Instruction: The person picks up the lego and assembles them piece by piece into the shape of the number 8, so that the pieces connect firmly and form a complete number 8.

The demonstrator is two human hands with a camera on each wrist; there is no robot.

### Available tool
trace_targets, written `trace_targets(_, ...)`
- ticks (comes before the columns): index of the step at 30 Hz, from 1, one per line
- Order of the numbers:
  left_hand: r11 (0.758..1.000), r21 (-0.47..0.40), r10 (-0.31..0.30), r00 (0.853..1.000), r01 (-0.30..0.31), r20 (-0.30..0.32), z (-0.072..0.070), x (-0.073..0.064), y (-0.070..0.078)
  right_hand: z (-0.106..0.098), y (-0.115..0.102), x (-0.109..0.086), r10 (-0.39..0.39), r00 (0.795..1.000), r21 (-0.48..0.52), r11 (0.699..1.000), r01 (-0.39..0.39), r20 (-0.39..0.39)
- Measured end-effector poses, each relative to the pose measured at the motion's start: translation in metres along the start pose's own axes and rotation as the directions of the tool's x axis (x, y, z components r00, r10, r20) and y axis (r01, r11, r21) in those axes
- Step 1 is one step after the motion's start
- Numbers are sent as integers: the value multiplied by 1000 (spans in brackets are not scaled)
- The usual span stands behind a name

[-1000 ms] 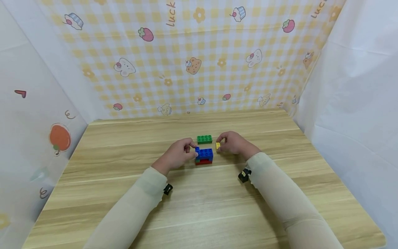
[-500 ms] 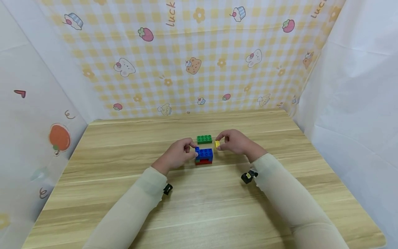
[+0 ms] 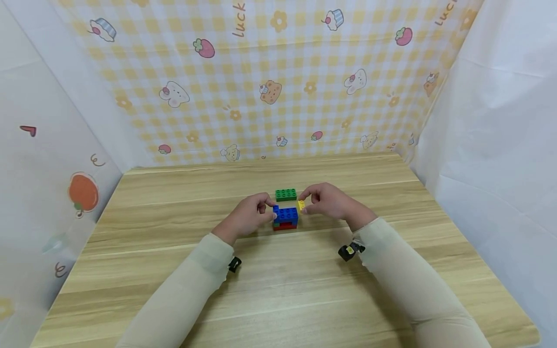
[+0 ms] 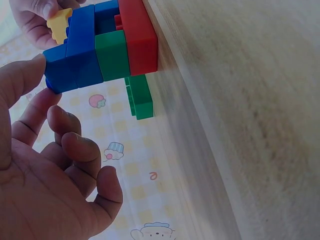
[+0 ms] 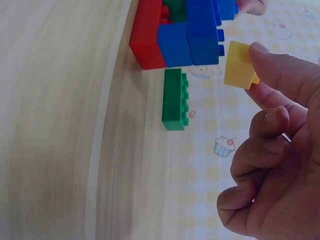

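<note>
A block stack stands mid-table: a red brick (image 5: 147, 37) at the bottom, a small green brick (image 4: 112, 55) and a small blue one (image 5: 174, 45) above it, then a long blue brick (image 3: 288, 214). On the stack's left end sits another small blue brick (image 4: 59, 70). Thumb and index finger of my left hand (image 3: 249, 215) pinch that top brick. My right hand (image 3: 329, 201) pinches a small yellow brick (image 5: 238, 65) between thumb and index finger. In the right wrist view a narrow gap shows between the yellow brick and the long blue brick's studs.
Behind the stack lies a long green brick (image 3: 285, 195), studs up, on the wooden table (image 3: 278, 290). A yellow checked cloth (image 3: 243, 121) hangs at the table's back edge, and white cloth (image 3: 500, 145) closes off the right side.
My right hand has raised the yellow brick and carried it left, right up to the stack's right end, and the brick has tilted. The left hand stays on the small blue brick.
</note>
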State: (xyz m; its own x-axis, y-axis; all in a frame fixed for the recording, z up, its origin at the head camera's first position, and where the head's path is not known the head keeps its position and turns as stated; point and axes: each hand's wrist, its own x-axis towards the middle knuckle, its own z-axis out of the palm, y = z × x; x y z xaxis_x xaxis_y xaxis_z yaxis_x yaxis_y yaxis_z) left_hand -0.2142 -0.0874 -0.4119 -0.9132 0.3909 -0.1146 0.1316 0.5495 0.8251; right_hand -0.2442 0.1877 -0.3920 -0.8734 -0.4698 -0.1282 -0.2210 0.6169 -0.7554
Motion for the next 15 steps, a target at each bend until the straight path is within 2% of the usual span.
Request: trace_targets(15,1000,-4,-3,1000,3,2,0,1,0,9,-10,3,-17,1000,-38,999,18,22)
